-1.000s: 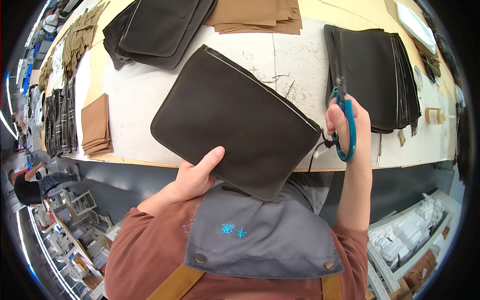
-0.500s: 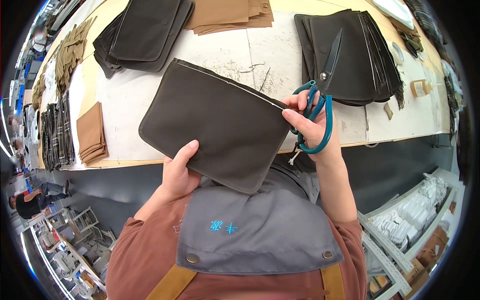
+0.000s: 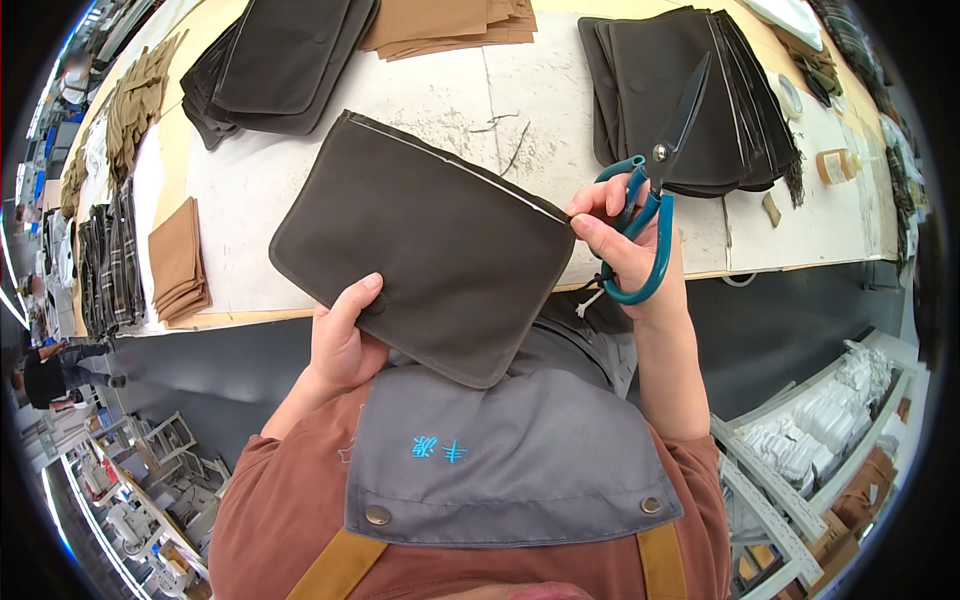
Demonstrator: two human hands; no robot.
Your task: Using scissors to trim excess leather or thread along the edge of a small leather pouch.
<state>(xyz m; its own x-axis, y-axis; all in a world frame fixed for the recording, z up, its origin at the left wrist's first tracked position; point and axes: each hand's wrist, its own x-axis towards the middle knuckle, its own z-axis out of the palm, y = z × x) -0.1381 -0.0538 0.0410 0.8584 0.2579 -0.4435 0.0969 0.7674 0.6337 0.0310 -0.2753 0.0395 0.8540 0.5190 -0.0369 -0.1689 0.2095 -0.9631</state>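
A dark brown fabric panel (image 3: 430, 240) with rounded lower corners and a pale line along its upper edge is held tilted over the table's near edge. My left hand (image 3: 345, 335) grips its lower left edge, thumb on top and fingers hidden beneath. At the upper right corner, the thumb and fingertips of my right hand (image 3: 640, 250) pinch the panel. That same hand also carries scissors (image 3: 684, 118) with teal handles looped around the fingers. Their dark blades point up and away, apparently together, over a stack of similar dark panels (image 3: 640, 90).
Another dark stack (image 3: 280, 60) lies at the far left of the table (image 3: 240, 190), beside brown fabric pieces (image 3: 450, 25). Folded brown pieces (image 3: 178, 262) and plaid fabric (image 3: 108, 265) sit along the left. A small amber bottle (image 3: 836, 166) lies right; a white rack (image 3: 770, 500) stands lower right.
The scissors have tilted further to the right in my right hand. The panel and both hands sit slightly further left in the picture, with both grips kept.
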